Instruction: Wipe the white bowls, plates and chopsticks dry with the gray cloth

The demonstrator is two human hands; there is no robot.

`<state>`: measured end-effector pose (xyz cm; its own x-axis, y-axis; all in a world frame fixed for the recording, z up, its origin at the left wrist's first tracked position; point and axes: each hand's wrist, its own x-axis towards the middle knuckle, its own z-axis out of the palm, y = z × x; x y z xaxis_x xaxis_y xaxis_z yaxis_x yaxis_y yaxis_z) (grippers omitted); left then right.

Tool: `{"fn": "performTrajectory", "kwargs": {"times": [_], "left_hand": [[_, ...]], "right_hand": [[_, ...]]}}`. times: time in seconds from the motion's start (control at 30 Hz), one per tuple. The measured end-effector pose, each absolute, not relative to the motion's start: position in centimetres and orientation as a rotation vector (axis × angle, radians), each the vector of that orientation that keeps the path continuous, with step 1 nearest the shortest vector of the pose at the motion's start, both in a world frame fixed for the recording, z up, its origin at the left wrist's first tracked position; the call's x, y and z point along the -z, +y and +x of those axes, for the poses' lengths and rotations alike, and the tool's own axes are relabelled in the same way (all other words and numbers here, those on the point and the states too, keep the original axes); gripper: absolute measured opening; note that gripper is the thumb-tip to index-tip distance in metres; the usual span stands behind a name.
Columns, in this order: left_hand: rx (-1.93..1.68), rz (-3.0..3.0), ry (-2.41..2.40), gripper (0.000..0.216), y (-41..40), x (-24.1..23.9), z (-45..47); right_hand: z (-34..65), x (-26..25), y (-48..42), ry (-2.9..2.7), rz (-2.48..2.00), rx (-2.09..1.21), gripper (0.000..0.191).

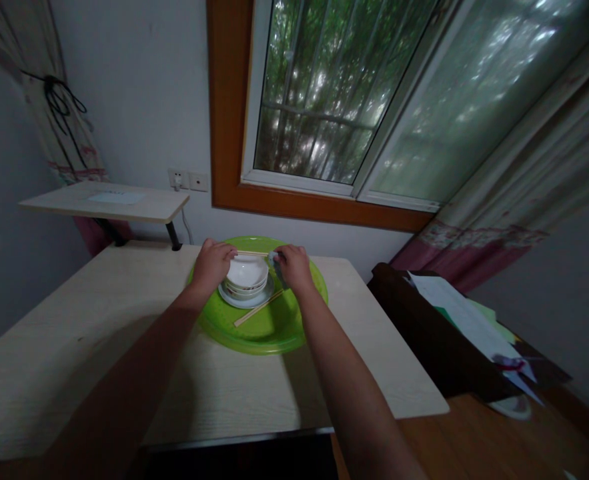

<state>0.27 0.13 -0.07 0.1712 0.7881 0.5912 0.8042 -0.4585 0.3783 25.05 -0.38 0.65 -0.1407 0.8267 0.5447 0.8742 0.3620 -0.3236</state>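
My left hand (213, 265) is closed, its fingertips pinching one end of a pair of pale chopsticks (251, 253). These lie level above the far side of a stack of white bowls (247, 272), and their other end reaches my right hand (295, 267). That hand is closed on a small grey-blue cloth (277, 265), which hangs down from the fingers and meets the chopsticks. Under the bowls is a white plate (228, 299). More chopsticks (258, 309) lie slantwise in the round green tray (269, 343) beside the plate.
The tray stands on a pale wooden table (374, 360). A raised shelf (149, 208) with a paper on it stands at the back left. Behind is a barred window (319, 100). To the right, papers (454, 313) lie on a dark brown piece of furniture (424, 333).
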Motion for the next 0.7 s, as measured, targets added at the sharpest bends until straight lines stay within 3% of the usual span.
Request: {"fn": "performTrajectory", "kwargs": {"times": [0.17, 0.37, 0.7], "left_hand": [[1.190, -2.336, -1.709, 0.029, 0.7, 0.4, -0.4], [1.153, -2.423, -1.668, 0.029, 0.9, 0.5, -0.4], [0.998, -2.649, -1.436, 0.028, -0.1, -0.1, 0.8]], "right_hand": [[25.9, -0.4, -0.1, -1.733, -1.608, 0.116, 0.022], [26.3, -0.7, 0.1, -1.544, -1.436, 0.185, 0.025], [23.2, -1.9, -1.9, -2.083, -1.033, 0.023, 0.025]]}}
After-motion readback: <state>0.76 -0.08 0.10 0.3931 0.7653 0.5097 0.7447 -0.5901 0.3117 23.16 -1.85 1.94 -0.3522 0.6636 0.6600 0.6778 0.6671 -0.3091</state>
